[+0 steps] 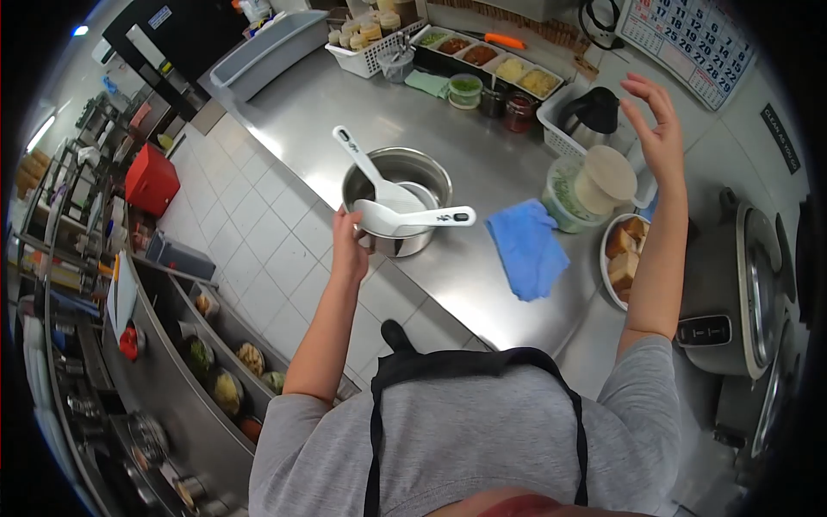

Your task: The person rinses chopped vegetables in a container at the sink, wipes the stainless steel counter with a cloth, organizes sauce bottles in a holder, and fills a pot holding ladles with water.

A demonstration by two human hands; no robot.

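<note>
My left hand (348, 250) is closed on the near-left side of a stainless steel pot (412, 161) at the counter's front edge; some of its fingers are hidden. Two white rice paddles lie across the pot. One paddle (363, 159) has its handle sticking out to the upper left, while the second paddle (439, 217) points its handle right. Raised over the right end of the counter, my right hand (656, 116) is empty with its fingers apart. Nearest to it is a white basket (560, 138) with a black-topped metal jug (590, 116).
A blue cloth (527, 250) lies right of the pot, near a lidded tub of chopped greens (564, 194) and a bowl of browned chunks (613, 267). Topping trays (482, 56) line the back. A large cooker (732, 284) stands right; a grey bin (267, 56) sits far left.
</note>
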